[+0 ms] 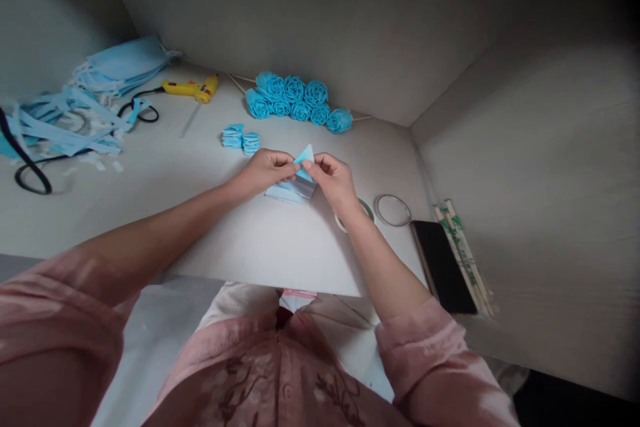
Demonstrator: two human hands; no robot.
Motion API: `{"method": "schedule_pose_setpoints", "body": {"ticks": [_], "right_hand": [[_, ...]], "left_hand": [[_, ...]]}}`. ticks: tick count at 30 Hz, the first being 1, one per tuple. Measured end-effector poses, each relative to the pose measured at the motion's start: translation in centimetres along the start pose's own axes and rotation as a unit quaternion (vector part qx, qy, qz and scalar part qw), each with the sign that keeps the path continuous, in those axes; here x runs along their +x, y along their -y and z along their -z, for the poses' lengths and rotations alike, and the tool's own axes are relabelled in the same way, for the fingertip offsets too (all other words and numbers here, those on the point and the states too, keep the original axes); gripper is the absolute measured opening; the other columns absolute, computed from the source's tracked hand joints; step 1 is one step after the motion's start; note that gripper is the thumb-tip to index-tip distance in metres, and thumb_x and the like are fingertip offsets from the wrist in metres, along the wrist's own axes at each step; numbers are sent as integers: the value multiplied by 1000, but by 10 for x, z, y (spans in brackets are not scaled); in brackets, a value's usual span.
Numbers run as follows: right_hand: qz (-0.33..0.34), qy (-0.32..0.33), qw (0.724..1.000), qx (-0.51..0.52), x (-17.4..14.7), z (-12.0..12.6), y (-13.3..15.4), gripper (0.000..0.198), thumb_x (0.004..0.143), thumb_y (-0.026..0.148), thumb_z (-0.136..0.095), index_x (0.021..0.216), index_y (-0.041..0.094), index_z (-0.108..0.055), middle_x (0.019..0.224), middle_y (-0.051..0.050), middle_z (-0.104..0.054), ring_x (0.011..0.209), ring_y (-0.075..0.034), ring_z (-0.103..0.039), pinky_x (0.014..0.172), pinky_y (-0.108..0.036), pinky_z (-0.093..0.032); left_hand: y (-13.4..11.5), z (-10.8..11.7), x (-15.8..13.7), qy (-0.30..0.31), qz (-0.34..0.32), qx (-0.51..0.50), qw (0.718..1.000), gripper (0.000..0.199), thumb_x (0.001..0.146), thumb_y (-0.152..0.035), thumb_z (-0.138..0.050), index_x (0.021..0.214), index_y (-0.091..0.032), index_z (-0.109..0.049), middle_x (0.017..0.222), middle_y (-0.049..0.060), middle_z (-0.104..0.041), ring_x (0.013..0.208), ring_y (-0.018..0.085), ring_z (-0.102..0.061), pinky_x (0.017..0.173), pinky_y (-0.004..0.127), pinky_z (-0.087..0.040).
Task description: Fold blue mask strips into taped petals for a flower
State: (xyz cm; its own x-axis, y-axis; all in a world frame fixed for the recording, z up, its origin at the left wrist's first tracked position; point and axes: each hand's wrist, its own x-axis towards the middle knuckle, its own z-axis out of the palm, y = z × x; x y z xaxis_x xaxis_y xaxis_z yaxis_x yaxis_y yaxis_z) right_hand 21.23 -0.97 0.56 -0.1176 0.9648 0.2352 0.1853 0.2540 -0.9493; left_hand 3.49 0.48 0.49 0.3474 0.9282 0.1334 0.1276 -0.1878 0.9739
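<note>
A small piece of light-blue mask fabric (305, 155), its top drawn to a point, is pinched between both hands above the table. My left hand (273, 170) grips its left edge with thumb and fingers. From the other side my right hand (333, 177) holds it, the thumb pressed on its face. Just below the hands lie pale blue pieces (287, 193), partly covered by the fingers. Two small stacks of folded blue pieces (233, 136) rest beyond my left hand. A roll of tape (367, 210) sits partly hidden under my right wrist.
Blue fabric roses (295, 97) on sticks lie at the back. A yellow glue gun (193, 88), face masks (127, 63) and cut strips (75, 123) occupy the left. A ring (393, 210), a phone (443, 267) and wrapped sticks (465, 253) lie right, near a wall.
</note>
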Motion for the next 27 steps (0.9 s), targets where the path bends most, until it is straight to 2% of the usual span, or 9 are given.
{"method": "schedule_pose_setpoints", "body": {"ticks": [7, 17, 27], "right_hand": [[-6, -20, 1000, 13, 2, 0, -4, 31, 76, 48, -68, 72, 19, -59, 64, 4, -46, 61, -10, -37, 59, -25, -31], [-5, -12, 1000, 25, 2, -1, -1, 31, 74, 48, -69, 73, 19, -59, 65, 4, -47, 62, -10, -39, 60, -25, -33], [-4, -1, 1000, -18, -1, -1, -2, 34, 78, 52, -66, 72, 20, -58, 63, 5, -44, 59, -9, -36, 56, -24, -30]], "left_hand": [[-1, 1, 1, -18, 24, -60, 998, 29, 74, -43, -68, 70, -14, -65, 64, 2, -63, 52, 8, -48, 50, 21, -38], [-2, 2, 0, -29, 31, -61, 997, 26, 73, -39, -69, 71, -14, -65, 65, 2, -64, 52, 7, -48, 50, 21, -38], [-3, 2, -1, 17, 15, -9, 1000, 33, 73, -47, -70, 68, -15, -64, 64, 2, -64, 53, 8, -48, 51, 22, -37]]}}
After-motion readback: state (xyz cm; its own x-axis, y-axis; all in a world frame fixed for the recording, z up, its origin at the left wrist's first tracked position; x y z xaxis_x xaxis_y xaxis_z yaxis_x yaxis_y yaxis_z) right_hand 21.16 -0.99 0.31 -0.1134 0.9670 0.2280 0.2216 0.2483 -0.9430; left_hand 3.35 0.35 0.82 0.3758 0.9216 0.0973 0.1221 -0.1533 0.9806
